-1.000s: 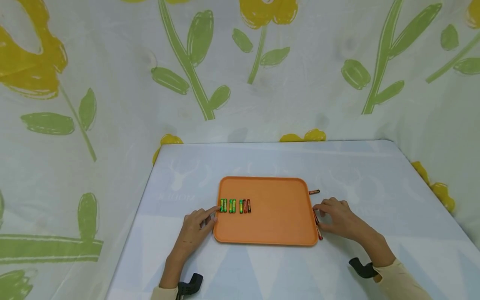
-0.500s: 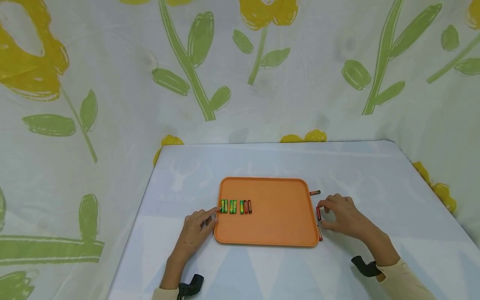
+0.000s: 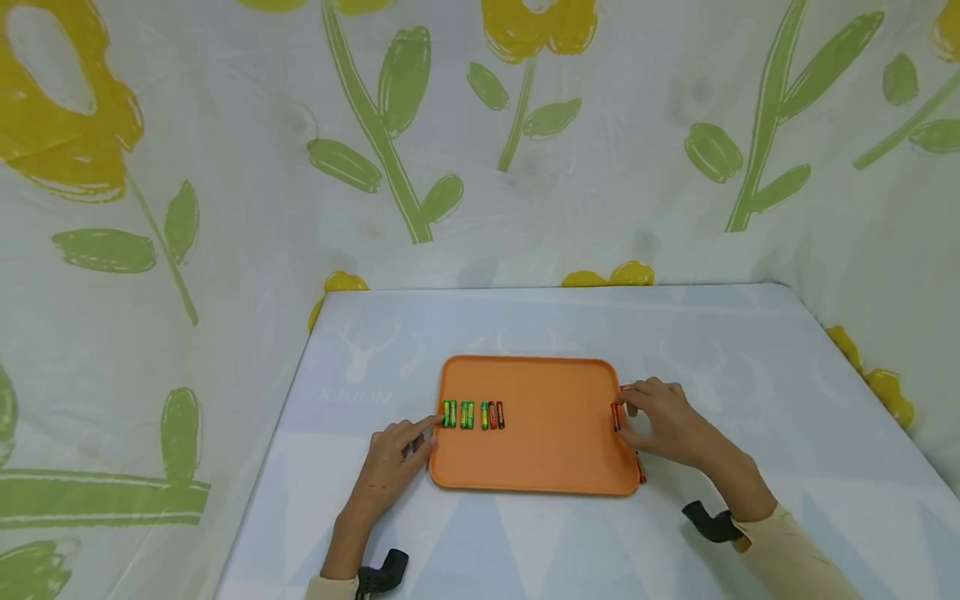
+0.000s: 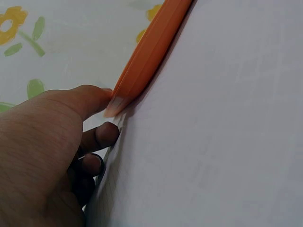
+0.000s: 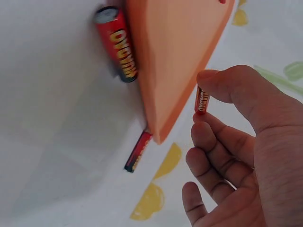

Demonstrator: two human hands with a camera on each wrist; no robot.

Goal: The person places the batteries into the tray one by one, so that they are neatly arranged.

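Between thumb and fingertip, my right hand [image 3: 663, 421] pinches a red and dark battery [image 5: 202, 100] by its two ends, above the right edge of the orange tray [image 3: 555, 429]. My left hand [image 3: 392, 465] touches the tray's left rim, its index finger reaching over beside the leftmost green battery [image 3: 446, 414]. In the left wrist view the thumb [image 4: 92, 99] meets the tray edge while the other fingers bend loosely below. On the tray's left part several green batteries stand in a row of upright-lying pieces, with two red-brown batteries [image 3: 497, 415] at its right end.
Outside the tray's right edge lie two more red and dark batteries: a nearer one [image 5: 117, 45] against the rim and a farther one [image 5: 138, 151] near the corner. The pale patterned table [image 3: 525, 542] meets flower-printed cloth walls [image 3: 600, 192] behind and at the sides.
My right hand has picked the battery up from beside the tray's right edge, drawn it right, then carried it left over the rim. The left hand has stayed in place.
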